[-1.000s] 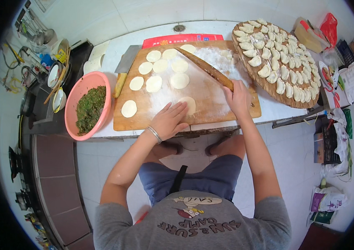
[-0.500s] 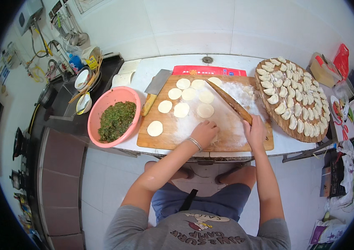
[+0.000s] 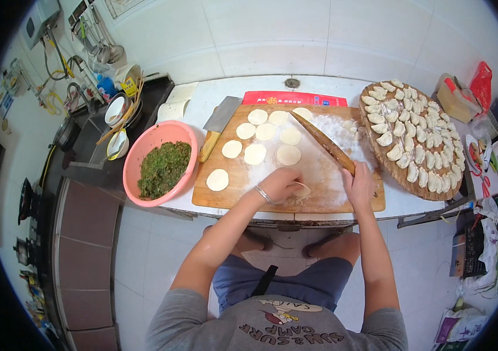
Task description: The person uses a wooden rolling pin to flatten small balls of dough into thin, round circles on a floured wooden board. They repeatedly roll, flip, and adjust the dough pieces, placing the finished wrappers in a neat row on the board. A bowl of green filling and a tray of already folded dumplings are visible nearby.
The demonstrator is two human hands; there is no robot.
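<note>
In my left hand [image 3: 282,183], fingers closed, the edge of a small dough wrapper [image 3: 302,190] is pinched near the front of the floury wooden board [image 3: 336,202]. My right hand [image 3: 359,185] is wrapped round the near end of a wooden rolling pin [image 3: 324,144], which slants away to the far left across the board. Several flat round dough wrappers [image 3: 255,154] lie on the board beyond and left of my left hand. Small dough pieces [image 3: 351,127] rest in the flour at the far right.
Left of the board are a cleaver [image 3: 223,114] and a pink bowl [image 3: 134,180] of chopped green filling. A round tray [image 3: 374,140] crowded with dumplings overlaps the board's right side. Behind the board lies a red packet [image 3: 294,97]. A dark sink [image 3: 93,137] is farther left.
My left hand has shifted slightly left and lifted the dough wrapper's edge, so the wrapper now shows beside the fingers. The rolling pin and my right hand have hardly moved.
</note>
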